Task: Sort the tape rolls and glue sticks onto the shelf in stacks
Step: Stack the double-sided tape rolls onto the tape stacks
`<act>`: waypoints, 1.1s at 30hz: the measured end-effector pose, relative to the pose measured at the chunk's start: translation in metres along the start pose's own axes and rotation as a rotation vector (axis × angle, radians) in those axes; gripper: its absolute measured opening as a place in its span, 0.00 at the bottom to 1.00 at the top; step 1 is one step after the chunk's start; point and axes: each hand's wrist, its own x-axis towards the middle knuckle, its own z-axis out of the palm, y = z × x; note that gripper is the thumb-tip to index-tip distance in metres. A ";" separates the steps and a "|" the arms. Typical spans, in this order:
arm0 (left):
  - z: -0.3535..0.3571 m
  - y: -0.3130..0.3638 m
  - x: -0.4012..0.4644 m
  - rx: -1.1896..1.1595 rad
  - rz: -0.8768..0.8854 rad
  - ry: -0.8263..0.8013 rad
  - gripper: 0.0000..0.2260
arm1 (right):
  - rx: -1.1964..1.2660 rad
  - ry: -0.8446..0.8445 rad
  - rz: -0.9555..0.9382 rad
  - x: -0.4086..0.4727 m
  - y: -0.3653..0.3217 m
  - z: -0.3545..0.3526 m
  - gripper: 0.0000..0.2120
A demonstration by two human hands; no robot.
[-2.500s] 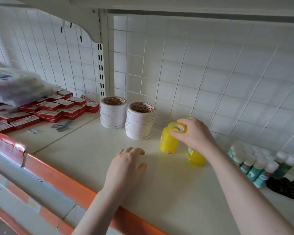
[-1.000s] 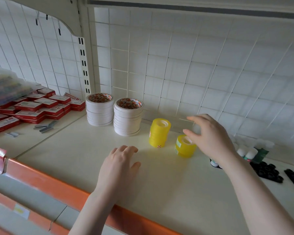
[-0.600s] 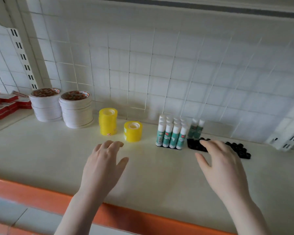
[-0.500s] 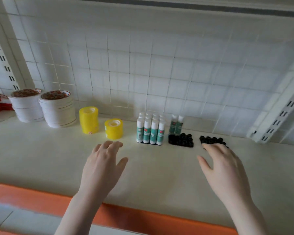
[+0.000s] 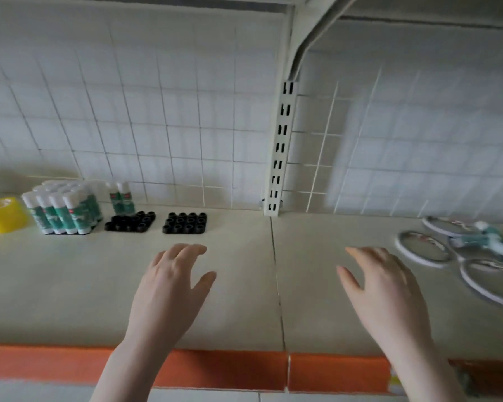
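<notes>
Several loose white tape rolls (image 5: 424, 248) lie flat on the shelf at the far right, with a few glue sticks (image 5: 476, 240) lying across them. At the far left a block of upright green-and-white glue sticks (image 5: 61, 210) stands beside a yellow tape roll (image 5: 2, 214). My left hand (image 5: 172, 288) hovers over the middle of the shelf (image 5: 244, 285), fingers relaxed and holding nothing. My right hand (image 5: 384, 294) hovers just left of the loose rolls, fingers spread and empty.
Two black holder trays (image 5: 130, 221) (image 5: 185, 223) sit empty right of the glue sticks. A slotted white upright (image 5: 279, 158) divides the wire-grid back wall. An orange strip (image 5: 215, 368) runs along the shelf's front edge.
The view has swung right: the white tape stacks have left the frame and loose rolls and glue sticks appear at the right. My right hand let go of the yellow rolls and moved right.
</notes>
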 end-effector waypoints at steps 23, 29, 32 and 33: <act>0.129 0.243 0.002 -0.081 0.267 -0.143 0.18 | -0.083 0.099 0.054 -0.029 0.240 -0.070 0.14; 0.162 0.287 0.005 -0.014 0.275 -0.226 0.17 | 0.018 -0.003 -0.062 -0.020 0.266 -0.069 0.10; 0.170 0.292 0.015 0.036 0.288 -0.254 0.18 | 0.063 -0.053 -0.091 -0.019 0.266 -0.062 0.08; 0.175 0.293 0.019 0.056 0.298 -0.281 0.18 | 0.072 -0.062 -0.087 -0.019 0.267 -0.060 0.07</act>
